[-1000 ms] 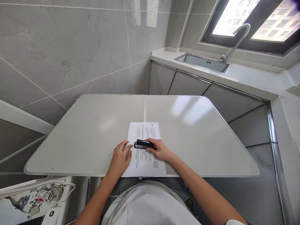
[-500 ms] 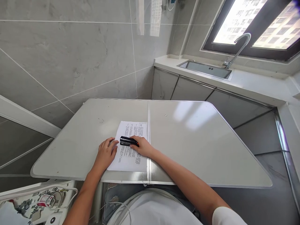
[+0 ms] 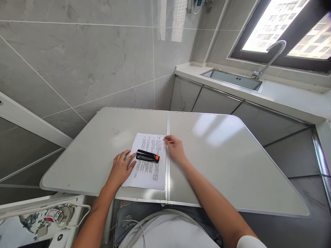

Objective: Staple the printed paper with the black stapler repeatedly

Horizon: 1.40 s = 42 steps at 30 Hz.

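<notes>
A printed sheet of paper (image 3: 148,170) lies on the white folding table (image 3: 219,158), just left of its middle seam. A black stapler with an orange end (image 3: 147,156) rests across the sheet, with no hand on it. My left hand (image 3: 121,167) lies flat on the table, fingers spread, touching the sheet's left edge beside the stapler. My right hand (image 3: 175,147) is at the sheet's far right corner with its fingers loosely curled, and nothing shows in them.
A counter with a steel sink (image 3: 231,78) and a curved tap (image 3: 271,58) runs along the right under a window. Grey tiled walls close in the back and left. A basket of small items (image 3: 55,215) stands at the lower left.
My right hand has let go of the stapler and moved up and right to the sheet's far right corner. The stapler now lies free on the paper. My left hand stays put.
</notes>
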Available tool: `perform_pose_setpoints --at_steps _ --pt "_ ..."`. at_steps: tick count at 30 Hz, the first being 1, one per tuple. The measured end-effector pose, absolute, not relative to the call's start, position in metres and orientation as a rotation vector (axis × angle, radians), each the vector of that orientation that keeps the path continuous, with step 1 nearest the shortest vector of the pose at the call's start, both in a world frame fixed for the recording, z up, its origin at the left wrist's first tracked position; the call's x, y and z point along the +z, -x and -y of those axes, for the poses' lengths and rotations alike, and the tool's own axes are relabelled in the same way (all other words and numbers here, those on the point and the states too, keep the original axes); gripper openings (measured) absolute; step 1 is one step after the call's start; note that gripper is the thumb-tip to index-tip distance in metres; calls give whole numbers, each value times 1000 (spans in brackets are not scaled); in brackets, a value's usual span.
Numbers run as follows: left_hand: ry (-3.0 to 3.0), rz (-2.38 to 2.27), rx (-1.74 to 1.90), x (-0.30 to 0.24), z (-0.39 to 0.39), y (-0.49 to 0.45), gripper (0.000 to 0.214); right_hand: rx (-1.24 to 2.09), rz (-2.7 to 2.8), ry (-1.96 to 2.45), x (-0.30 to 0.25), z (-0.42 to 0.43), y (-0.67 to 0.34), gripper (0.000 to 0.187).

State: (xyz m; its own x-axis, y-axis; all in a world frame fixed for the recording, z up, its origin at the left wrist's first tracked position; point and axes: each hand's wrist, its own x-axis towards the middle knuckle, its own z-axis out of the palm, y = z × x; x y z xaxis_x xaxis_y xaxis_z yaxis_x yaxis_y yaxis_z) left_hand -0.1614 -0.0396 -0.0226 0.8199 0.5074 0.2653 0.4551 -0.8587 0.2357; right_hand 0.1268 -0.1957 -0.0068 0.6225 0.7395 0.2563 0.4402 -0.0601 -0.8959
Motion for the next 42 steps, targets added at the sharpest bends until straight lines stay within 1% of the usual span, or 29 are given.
perform_pose_setpoints --at_steps 2,4,6,7,11,14,18,19,23,28,33,38,42 --pt "-2840 -755 487 -22 41 161 38 73 870 1914 -11 204 -181 29" --pt "-2830 -751 493 -21 42 161 38 -126 879 2078 -16 214 -235 38" --pt "-2814 -749 501 -21 42 161 38 -152 941 2191 -22 222 -278 45" --pt "-2808 -749 504 -21 43 161 38 -143 1010 2236 -25 225 -293 45" --pt "-2799 -751 521 -21 43 162 39 -70 1248 2260 -33 223 -317 35" --pt "-2808 -743 517 -21 44 162 39 -72 1288 2251 -35 217 -315 31" --pt "-2803 -747 523 -21 44 162 39 -71 1259 2208 -35 210 -306 39" --pt "-2800 -750 522 -21 45 162 39 -58 1276 2189 -35 209 -303 38" --pt "-2801 -756 493 -19 45 162 39 5 1296 2134 -34 207 -295 27" --pt "-2749 -792 464 -15 49 157 37 38 1124 2133 -27 197 -283 25" --pt "-2669 -991 464 -14 49 138 44 101 1195 2021 -22 143 -234 28" --pt "-2721 -954 313 -15 44 130 40 240 1372 1900 -17 68 -185 25" --pt "-2745 -852 251 -13 41 142 45 316 1465 1874 -10 41 -175 21"
